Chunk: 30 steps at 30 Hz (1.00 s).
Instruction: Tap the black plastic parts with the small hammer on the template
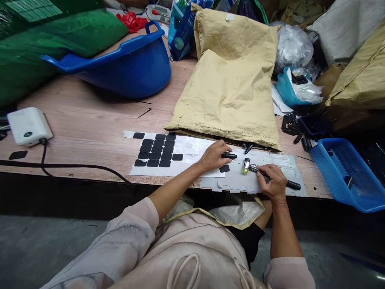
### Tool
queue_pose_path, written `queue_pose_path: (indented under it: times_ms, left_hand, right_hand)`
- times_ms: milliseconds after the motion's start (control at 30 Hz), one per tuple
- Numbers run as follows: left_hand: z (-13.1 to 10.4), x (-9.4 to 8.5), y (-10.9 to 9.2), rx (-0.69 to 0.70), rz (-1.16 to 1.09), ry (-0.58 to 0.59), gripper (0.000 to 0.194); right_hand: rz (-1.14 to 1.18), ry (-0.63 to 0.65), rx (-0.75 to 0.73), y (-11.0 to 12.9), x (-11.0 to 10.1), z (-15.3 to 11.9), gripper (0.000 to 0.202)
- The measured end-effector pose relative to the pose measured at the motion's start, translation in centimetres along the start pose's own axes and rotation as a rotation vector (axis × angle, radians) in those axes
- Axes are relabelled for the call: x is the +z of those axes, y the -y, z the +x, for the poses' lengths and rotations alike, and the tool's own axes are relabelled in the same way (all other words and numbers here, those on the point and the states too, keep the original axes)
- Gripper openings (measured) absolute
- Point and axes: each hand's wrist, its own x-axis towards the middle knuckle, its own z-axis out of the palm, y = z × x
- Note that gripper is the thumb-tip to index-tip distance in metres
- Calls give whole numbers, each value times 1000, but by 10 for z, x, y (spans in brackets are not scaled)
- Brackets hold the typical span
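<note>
My left hand (214, 155) is closed on a small black cylindrical piece (230, 155) that lies level over the table edge zone. Just under it, a black rounded square patch (224, 168) rests on the sheet. My right hand (273, 181) grips a small mallet (293, 184) by its black handle. The mallet's head (246, 165), part metal and part yellow, points left, near the black piece. Behind, more small black parts (248, 148) lie against the paper sack. To the left, a white sheet (186, 168) carries several black rounded squares (155, 149) in rows.
A large tan paper sack (228, 92) lies behind my hands. A blue basin (129, 64) stands at back left, and a blue basket (337, 172) sits at right beside loose black parts (290, 124). A white box (29, 126) trails a black cable (75, 165) along the left front edge.
</note>
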Motion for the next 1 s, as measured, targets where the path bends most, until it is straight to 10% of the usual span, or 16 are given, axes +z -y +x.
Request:
queue_pose_path:
  times_ms: [733, 1000]
  left_hand:
    - [8, -6, -13, -184, 74, 38, 25]
    - [12, -6, -15, -218, 68, 62, 19]
  right_hand:
    - [-85, 62, -76, -2, -4, 6, 18]
    - [-44, -5, 74, 43, -1, 33, 25]
